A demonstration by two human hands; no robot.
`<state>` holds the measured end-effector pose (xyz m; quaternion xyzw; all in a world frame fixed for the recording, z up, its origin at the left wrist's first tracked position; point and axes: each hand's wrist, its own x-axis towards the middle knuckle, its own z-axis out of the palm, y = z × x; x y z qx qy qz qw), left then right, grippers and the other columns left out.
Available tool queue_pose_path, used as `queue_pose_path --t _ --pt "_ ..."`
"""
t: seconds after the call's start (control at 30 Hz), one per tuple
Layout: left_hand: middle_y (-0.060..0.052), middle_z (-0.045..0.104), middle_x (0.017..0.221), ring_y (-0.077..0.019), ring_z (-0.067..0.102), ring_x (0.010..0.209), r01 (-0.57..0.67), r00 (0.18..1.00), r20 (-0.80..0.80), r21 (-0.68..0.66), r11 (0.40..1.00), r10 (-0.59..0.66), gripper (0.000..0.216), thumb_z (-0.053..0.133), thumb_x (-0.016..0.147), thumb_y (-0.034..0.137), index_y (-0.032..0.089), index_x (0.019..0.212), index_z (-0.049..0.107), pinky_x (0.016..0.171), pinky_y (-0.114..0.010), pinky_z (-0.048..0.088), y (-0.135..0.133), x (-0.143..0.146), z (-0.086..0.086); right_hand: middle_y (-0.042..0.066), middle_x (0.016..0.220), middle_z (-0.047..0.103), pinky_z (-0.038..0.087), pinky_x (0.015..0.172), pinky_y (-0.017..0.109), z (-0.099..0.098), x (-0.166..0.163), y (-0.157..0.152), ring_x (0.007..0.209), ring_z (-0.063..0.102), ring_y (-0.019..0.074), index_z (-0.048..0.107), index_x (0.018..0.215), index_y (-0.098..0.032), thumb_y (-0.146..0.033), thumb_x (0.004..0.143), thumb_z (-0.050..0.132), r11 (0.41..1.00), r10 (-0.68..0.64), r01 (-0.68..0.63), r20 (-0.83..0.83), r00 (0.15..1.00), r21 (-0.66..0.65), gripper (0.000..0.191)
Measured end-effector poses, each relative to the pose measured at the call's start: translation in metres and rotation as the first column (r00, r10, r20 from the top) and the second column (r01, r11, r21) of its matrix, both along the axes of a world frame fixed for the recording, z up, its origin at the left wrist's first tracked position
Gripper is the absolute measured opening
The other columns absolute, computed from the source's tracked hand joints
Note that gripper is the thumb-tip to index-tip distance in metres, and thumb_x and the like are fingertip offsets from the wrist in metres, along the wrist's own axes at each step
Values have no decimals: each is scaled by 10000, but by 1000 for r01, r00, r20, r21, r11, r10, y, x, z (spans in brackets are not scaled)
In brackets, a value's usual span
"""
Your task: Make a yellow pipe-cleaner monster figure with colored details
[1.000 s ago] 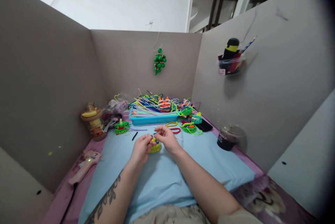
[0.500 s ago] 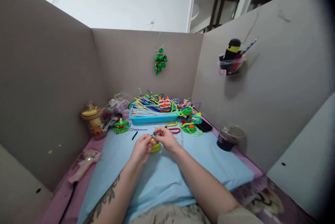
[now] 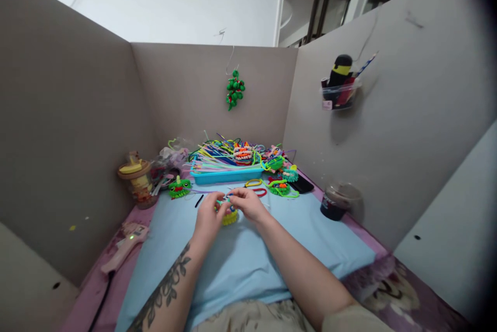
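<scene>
My left hand [image 3: 207, 218] and my right hand [image 3: 247, 204] meet over the light blue mat [image 3: 272, 254], both pinched on a small yellow pipe-cleaner figure [image 3: 230, 216] with blue and red bits on top. The figure rests low, just above or on the mat. My fingers hide most of its upper part. Beyond the hands lie a red loop [image 3: 260, 192] and a yellow loop [image 3: 253, 183] of pipe cleaner.
A blue tray [image 3: 227, 175] full of coloured pipe cleaners stands at the back, with green figures [image 3: 179, 187] beside it. A jar [image 3: 136, 179] is at the left, a pink glue gun [image 3: 123, 245] near the left edge, and a dark cup [image 3: 337, 201] at the right. Grey partition walls close in three sides.
Both hands have stayed together on the yellow figure, with small finger movements on its top. The view shifted slightly.
</scene>
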<state>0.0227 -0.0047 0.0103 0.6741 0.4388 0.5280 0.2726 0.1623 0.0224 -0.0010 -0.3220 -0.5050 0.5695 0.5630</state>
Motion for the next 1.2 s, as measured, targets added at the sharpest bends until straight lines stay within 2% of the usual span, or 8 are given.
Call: queue_pose_path --t 0.07,0.17,0.5,0.73,0.87,0.97,1.1,1.2 --pt "-42 620 827 -170 581 753 -32 973 -218 215 976 80 116 545 790 266 187 852 603 695 -301 464 0 -4 -2 -35 567 570 354 473 195 1 -2 -3 457 453 61 621 684 -143 -283 555 746 998 16 -19 -47 999 -63 228" --pt "-58 634 819 -184 575 798 -36 924 -345 351 936 165 143 473 835 224 184 845 610 738 -314 452 2 -9 -2 -50 533 536 355 468 201 3 -3 -6 438 423 59 583 652 -153 -300 542 757 993 29 -37 -77 997 -108 253" --pt "-49 627 795 -163 581 765 41 924 -369 362 931 103 176 441 859 234 184 831 607 706 -276 454 2 -9 3 -34 564 498 310 502 209 -1 1 1 514 399 84 605 678 -164 -439 653 679 990 -66 56 78 995 128 287" --pt "-43 567 687 -155 544 640 106 778 -598 428 898 193 210 426 856 206 190 767 615 588 -250 412 -1 -13 7 -45 555 446 320 509 206 2 3 -2 522 391 86 552 645 -174 -451 697 643 977 -48 6 193 980 214 296" --pt "-54 596 760 -163 565 719 18 763 -568 498 867 310 198 406 870 197 188 856 603 652 -255 419 0 -15 5 -43 570 491 316 457 192 0 1 -2 468 410 69 571 730 -169 -518 701 612 996 -17 5 141 990 88 353" --pt "-52 594 766 -169 560 739 -35 780 -532 487 873 328 197 395 874 202 189 844 589 667 -260 418 0 -15 4 -31 569 531 293 422 181 0 -2 -5 458 460 73 555 690 -162 -512 678 637 996 94 -93 114 989 -18 359" --pt "-44 580 752 -170 542 738 -52 877 -428 369 928 219 171 418 849 206 182 782 573 672 -269 415 0 -11 5 -38 490 529 286 419 185 3 -5 -10 437 454 78 546 622 -162 -424 650 686 991 126 -131 123 984 28 298" --pt "-14 550 680 -148 515 668 -60 969 -225 168 984 98 143 466 807 239 176 710 551 605 -249 397 0 -7 7 -48 469 515 289 424 189 6 -6 -11 414 418 69 531 619 -166 -420 660 679 991 101 -113 159 982 71 297"
